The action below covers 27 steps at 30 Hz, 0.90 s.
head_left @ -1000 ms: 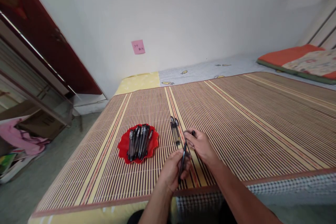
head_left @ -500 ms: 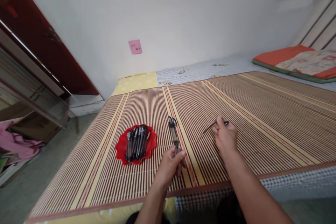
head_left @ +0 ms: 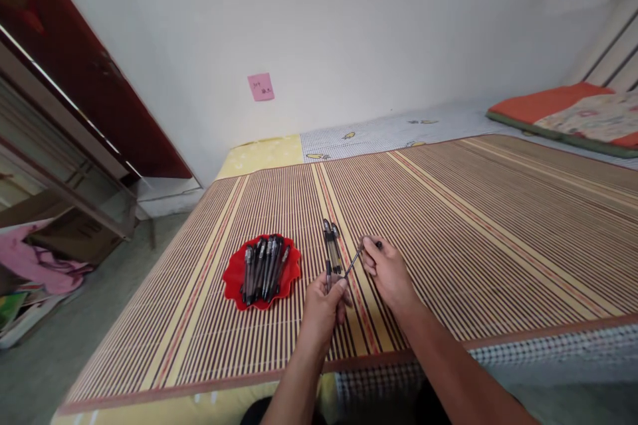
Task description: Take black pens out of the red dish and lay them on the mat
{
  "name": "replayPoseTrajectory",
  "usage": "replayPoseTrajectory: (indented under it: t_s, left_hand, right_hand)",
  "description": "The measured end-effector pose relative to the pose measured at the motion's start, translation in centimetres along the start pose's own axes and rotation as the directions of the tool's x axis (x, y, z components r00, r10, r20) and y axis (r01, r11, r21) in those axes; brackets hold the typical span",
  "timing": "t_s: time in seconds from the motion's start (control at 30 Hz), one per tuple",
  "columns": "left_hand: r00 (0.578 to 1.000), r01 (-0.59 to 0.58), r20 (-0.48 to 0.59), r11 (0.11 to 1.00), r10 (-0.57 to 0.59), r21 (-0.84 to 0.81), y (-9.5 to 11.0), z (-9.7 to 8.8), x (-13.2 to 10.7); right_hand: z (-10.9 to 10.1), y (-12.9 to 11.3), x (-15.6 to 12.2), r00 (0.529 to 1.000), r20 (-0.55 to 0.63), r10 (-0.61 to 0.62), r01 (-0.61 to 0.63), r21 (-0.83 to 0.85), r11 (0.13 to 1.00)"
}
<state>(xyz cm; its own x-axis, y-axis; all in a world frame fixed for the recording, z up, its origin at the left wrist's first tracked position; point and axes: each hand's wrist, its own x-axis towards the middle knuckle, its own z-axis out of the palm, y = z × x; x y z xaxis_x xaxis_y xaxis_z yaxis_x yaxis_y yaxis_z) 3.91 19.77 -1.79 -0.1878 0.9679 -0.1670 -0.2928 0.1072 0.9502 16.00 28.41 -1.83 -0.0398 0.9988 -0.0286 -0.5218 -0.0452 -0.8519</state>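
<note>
My left hand (head_left: pixel 323 305) is closed around a dark pen barrel (head_left: pixel 328 268), part of it hidden by the fingers. In my right hand (head_left: pixel 387 269) the fingertips pinch a thin dark pen refill (head_left: pixel 353 263), slanting down toward my left thumb; whether its lower end touches the left hand I cannot tell. A small black piece (head_left: pixel 379 245) pokes out behind the right fingers. Just beyond the left hand, two capped pens (head_left: pixel 332 246) lie side by side on the mat. Left of them, a red scalloped dish (head_left: pixel 232 279) holds several black pens (head_left: pixel 264 269).
A striped bamboo mat (head_left: pixel 428 212) covers the bed, with its near edge in front of me. A pale wall (head_left: pixel 399 26) with a pink note (head_left: pixel 261 87) stands behind. An orange folded quilt (head_left: pixel 553 106) lies at the far right, and a cardboard box (head_left: pixel 74 232) at the left.
My right hand has moved left with the refill, bringing it close to my left hand. The left hand has stayed nearly in place, and the barrel in it now shows upright.
</note>
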Motion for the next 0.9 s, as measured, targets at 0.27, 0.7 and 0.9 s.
replayPoseTrajectory:
  t_s: [0.27, 0.7, 0.9]
  left_hand:
    - [1.000, 0.022, 0.001, 1.000, -0.022, -0.002, 0.3, 0.4, -0.3]
    - [0.999, 0.032, 0.013, 0.998, -0.032, -0.056, 0.0, 0.8, -0.5]
    - [0.995, -0.096, -0.013, 0.985, 0.099, 0.143, -0.2, 1.1, -0.5]
  right_hand:
    - [-0.2, -0.4, 0.0, 0.991, 0.108, 0.082, -0.095, 0.123, 0.988]
    - [0.4, -0.7, -0.7, 0.964, 0.246, 0.098, -0.108, 0.029, 0.994]
    - [0.7, -0.4, -1.0, 0.984, 0.163, 0.075, -0.064, -0.077, 0.995]
